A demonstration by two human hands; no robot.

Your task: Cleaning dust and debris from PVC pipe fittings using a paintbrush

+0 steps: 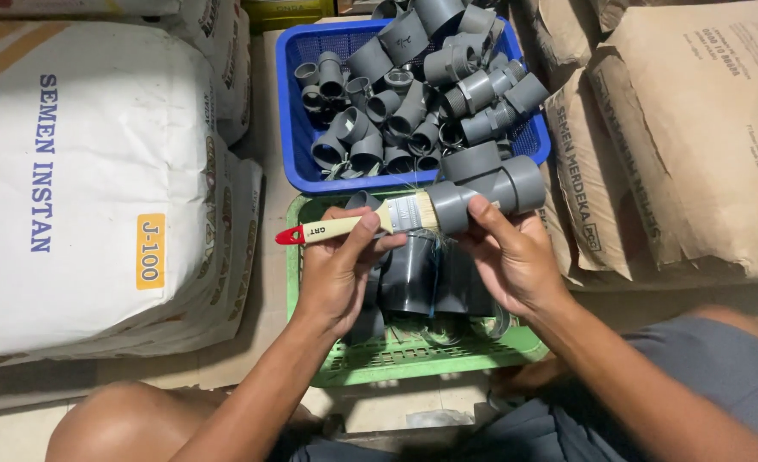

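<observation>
Brushing a pipe fitting over the green crate [413, 359].
My left hand [338, 272] pinches the paintbrush [370, 221]; my right hand [516, 257] grips the grey tee fitting [490, 184], bristles seemingly touching it.

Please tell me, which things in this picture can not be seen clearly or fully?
Head view only:
- Green basket: the contents are mostly hidden by the left hand and right hand.
- Grey pipe fitting: the near side is covered by the right hand's fingers.
- Paintbrush: its bristle tips are lost against the fitting.
- Blue basket: the far end is cut off by the top edge.
- Brown sacks: cut off at the right edge.
</observation>
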